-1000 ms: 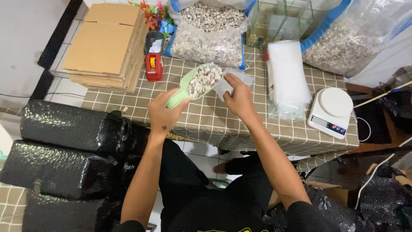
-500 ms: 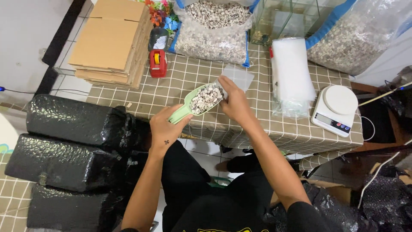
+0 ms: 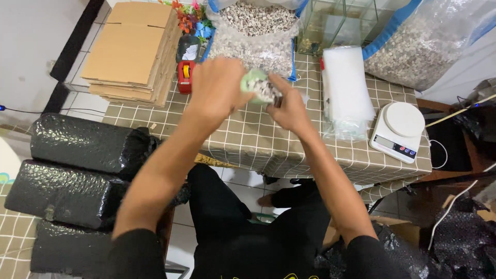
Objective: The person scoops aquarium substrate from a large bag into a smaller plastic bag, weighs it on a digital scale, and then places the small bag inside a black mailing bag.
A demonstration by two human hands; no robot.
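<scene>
The green scoop (image 3: pixel 254 81), loaded with pale gravel, is up in the air over the far half of the checked table (image 3: pixel 248 139), and both hands meet on it. Its long axis runs roughly from 9 o'clock to 3 o'clock: the handle end is lost inside the left hand (image 3: pixel 219 85), the open mouth points toward 3 o'clock at the right hand (image 3: pixel 290 109). The left hand is the nearer one, wrapped over the scoop with its fingers curled tight around the handle, so the scoop sticks out of that fist toward 3 o'clock. From the right hand the scoop lies at about 10 o'clock, just off the fingertips; those fingers look bunched together at the mouth, where I take a small clear bag to be, but the blur keeps me from telling what they pinch. Beyond the hands, at 12 o'clock, sits the big open sack of gravel (image 3: pixel 256 39); at 3 o'clock, a stack of clear bags (image 3: pixel 346 88) and a white scale (image 3: pixel 400 126)
</scene>
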